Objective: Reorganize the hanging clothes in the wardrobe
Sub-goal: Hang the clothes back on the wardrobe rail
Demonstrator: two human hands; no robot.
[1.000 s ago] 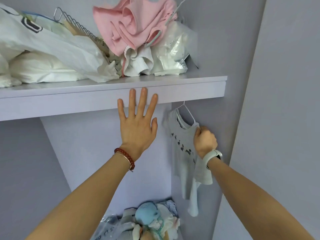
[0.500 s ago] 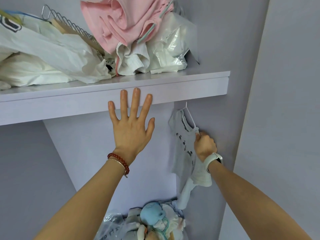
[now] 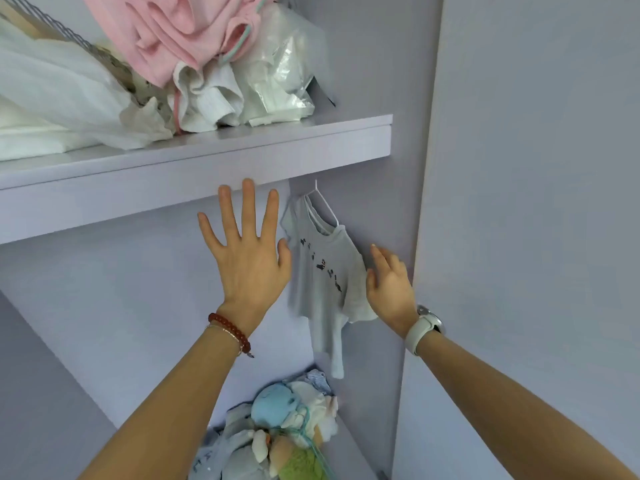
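A small grey T-shirt [image 3: 320,271] with dark print hangs on a white wire hanger [image 3: 323,206] under the shelf, close to the wardrobe's right wall. My right hand [image 3: 389,289] is just right of the shirt's sleeve with its fingers loose and straight, holding nothing. My left hand [image 3: 247,254] is raised with fingers spread, its fingertips at the lower front edge of the shelf [image 3: 194,181], just left of the shirt. The hanger's hook and the rail are hidden behind the shelf.
On the shelf lie a pink garment [image 3: 173,32], white cloth [image 3: 207,95], plastic bags [image 3: 280,74] and a wire rack [image 3: 52,29]. Below sits a heap of soft toys and clothes [image 3: 284,431]. The wardrobe's side panel [image 3: 519,202] stands at right.
My right hand has let go of the shirt's sleeve and opened beside it. The shirt now hangs free. My left hand stays spread at the shelf edge.
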